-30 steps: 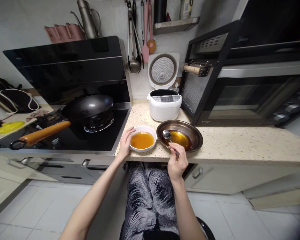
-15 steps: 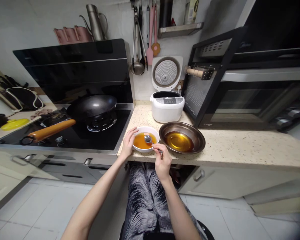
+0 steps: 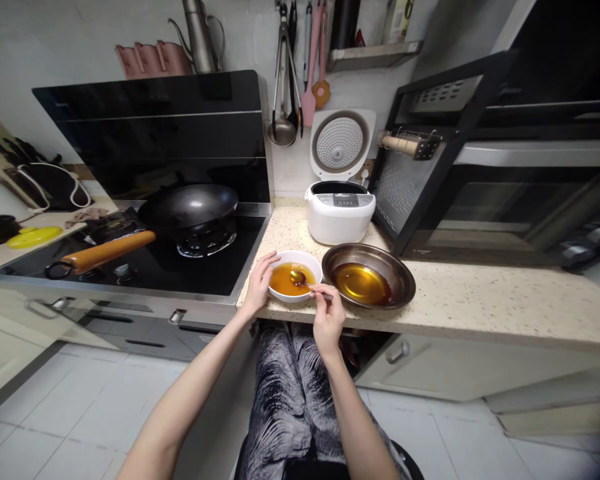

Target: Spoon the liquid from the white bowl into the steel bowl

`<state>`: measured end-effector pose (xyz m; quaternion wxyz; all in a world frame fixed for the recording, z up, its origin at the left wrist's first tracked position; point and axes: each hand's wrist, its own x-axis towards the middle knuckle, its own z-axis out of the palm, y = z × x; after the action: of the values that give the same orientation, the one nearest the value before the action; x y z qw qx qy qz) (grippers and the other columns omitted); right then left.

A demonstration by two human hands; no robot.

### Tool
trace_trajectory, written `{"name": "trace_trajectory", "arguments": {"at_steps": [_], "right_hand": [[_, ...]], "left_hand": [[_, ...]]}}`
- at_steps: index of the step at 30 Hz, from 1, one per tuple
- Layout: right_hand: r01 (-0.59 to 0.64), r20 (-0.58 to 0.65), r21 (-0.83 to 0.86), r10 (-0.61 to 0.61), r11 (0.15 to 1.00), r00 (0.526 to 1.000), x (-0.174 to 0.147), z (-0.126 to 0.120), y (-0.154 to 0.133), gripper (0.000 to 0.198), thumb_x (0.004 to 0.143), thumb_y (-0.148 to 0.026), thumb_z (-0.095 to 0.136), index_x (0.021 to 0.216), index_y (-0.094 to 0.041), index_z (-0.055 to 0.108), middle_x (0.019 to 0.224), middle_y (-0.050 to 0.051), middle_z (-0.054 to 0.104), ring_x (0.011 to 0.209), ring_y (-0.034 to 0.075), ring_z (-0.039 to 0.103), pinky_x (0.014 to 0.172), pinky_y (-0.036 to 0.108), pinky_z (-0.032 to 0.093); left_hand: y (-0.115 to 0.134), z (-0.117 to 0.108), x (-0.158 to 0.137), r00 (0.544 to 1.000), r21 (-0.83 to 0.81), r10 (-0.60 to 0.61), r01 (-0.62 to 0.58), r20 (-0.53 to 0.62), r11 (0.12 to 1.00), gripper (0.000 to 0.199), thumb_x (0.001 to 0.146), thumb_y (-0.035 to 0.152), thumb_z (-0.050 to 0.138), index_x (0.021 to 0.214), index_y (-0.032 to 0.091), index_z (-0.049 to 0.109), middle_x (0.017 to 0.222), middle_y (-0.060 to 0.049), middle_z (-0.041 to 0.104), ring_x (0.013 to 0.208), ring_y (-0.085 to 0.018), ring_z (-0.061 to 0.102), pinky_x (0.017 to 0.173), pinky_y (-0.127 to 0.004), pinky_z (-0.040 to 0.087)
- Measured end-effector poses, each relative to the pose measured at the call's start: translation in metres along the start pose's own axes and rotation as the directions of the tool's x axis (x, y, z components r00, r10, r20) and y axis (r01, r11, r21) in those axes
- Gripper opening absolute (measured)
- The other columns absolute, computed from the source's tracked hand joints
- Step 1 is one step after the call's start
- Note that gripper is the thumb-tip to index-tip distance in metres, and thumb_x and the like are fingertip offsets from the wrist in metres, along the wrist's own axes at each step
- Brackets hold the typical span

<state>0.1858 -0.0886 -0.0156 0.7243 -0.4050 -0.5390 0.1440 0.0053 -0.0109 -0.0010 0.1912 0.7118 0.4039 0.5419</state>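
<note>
A white bowl (image 3: pixel 291 298) of amber liquid (image 3: pixel 279 277) sits near the counter's front edge. My left hand (image 3: pixel 260 283) grips its left rim, fingers on the edge. In my right hand (image 3: pixel 329 312) is a metal spoon (image 3: pixel 299 276), pinched by its handle. The spoon's head dips into the liquid and takes on its golden tint. Just right of the white bowl stands a wide, dark metal bowl (image 3: pixel 404 280), also holding amber liquid.
Behind the bowls stands a white rice cooker (image 3: pixel 341 223) with its lid up. On the left, a black wok (image 3: pixel 195 207) with a wooden handle (image 3: pixel 110 252) rests on the stove. An oven (image 3: pixel 520 207) occupies the right side. Tongs and a ladle (image 3: pixel 282 132) hang on the wall.
The spoon's head has gone from above the liquid down into it, and my right hand has turned slightly. My left hand keeps its hold on the bowl. The camera view has shifted a little.
</note>
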Motion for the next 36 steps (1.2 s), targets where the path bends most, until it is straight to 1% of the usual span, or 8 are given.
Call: {"name": "trace_trajectory", "arguments": {"at_steps": [3,7,14,18,24,29,36], "right_hand": [[-0.039,-0.053,0.067,0.043,0.997,0.998,0.000,0.001,0.000,0.017,0.102,-0.030,0.053,0.097,-0.020,0.065,0.093,0.005,0.072,0.080,0.015,0.069,0.078,0.030,0.058],[-0.029,-0.094,0.090,0.038,0.996,0.995,0.001,0.001,-0.002,0.018,0.102,-0.030,0.054,0.093,-0.020,0.064,0.092,0.005,0.072,0.084,0.016,0.069,0.082,0.032,0.059],[-0.007,-0.115,0.108,0.019,0.994,0.993,0.003,-0.004,-0.010,0.015,0.101,-0.026,0.054,0.092,-0.020,0.064,0.091,0.004,0.071,0.081,0.015,0.069,0.079,0.031,0.057],[0.009,-0.125,0.102,0.004,0.995,0.992,0.005,-0.007,-0.014,0.015,0.102,-0.026,0.054,0.092,-0.020,0.064,0.091,0.004,0.071,0.083,0.015,0.069,0.080,0.032,0.058],[0.022,-0.168,0.074,-0.009,0.997,0.986,0.007,-0.013,-0.020,0.014,0.101,-0.027,0.055,0.092,-0.020,0.064,0.091,0.004,0.071,0.080,0.015,0.069,0.079,0.032,0.058],[0.020,-0.195,0.064,-0.007,0.998,0.981,0.010,-0.019,-0.025,0.014,0.102,-0.027,0.055,0.096,-0.020,0.065,0.093,0.004,0.070,0.080,0.015,0.069,0.078,0.032,0.058],[0.085,-0.280,0.075,-0.061,0.994,0.958,0.017,-0.029,-0.025,0.009,0.101,-0.025,0.056,0.094,-0.021,0.061,0.094,0.004,0.069,0.080,0.015,0.069,0.076,0.032,0.059]], "left_hand": [[-0.001,0.000,0.000,1.000,-0.006,0.001,-0.001,-0.006,1.000,0.040,0.103,0.036,0.041,0.124,0.019,0.071,0.144,-0.013,0.063,0.139,-0.029,0.055,0.124,-0.052,0.035],[0.000,0.000,0.000,1.000,-0.004,-0.006,0.006,-0.003,1.000,0.040,0.103,0.037,0.042,0.124,0.020,0.071,0.144,-0.012,0.063,0.140,-0.029,0.055,0.124,-0.051,0.035],[0.002,-0.001,0.000,1.000,0.001,-0.011,0.011,0.000,1.000,0.040,0.103,0.034,0.042,0.124,0.018,0.071,0.145,-0.013,0.062,0.140,-0.028,0.054,0.124,-0.051,0.034],[0.001,-0.001,0.000,1.000,0.002,-0.008,0.008,-0.004,1.000,0.039,0.103,0.035,0.041,0.124,0.019,0.071,0.145,-0.013,0.062,0.140,-0.028,0.054,0.124,-0.052,0.035],[0.001,-0.001,0.000,1.000,0.007,-0.004,0.004,-0.001,1.000,0.041,0.104,0.037,0.041,0.124,0.019,0.071,0.145,-0.013,0.062,0.140,-0.028,0.054,0.124,-0.052,0.035],[0.001,-0.002,0.000,1.000,0.009,-0.006,0.006,0.006,1.000,0.040,0.103,0.036,0.041,0.124,0.019,0.071,0.145,-0.012,0.062,0.140,-0.029,0.054,0.124,-0.052,0.034],[0.000,-0.001,0.000,1.000,-0.007,-0.006,0.006,0.000,1.000,0.039,0.103,0.035,0.042,0.124,0.019,0.071,0.145,-0.013,0.062,0.140,-0.029,0.054,0.124,-0.052,0.034]]}}
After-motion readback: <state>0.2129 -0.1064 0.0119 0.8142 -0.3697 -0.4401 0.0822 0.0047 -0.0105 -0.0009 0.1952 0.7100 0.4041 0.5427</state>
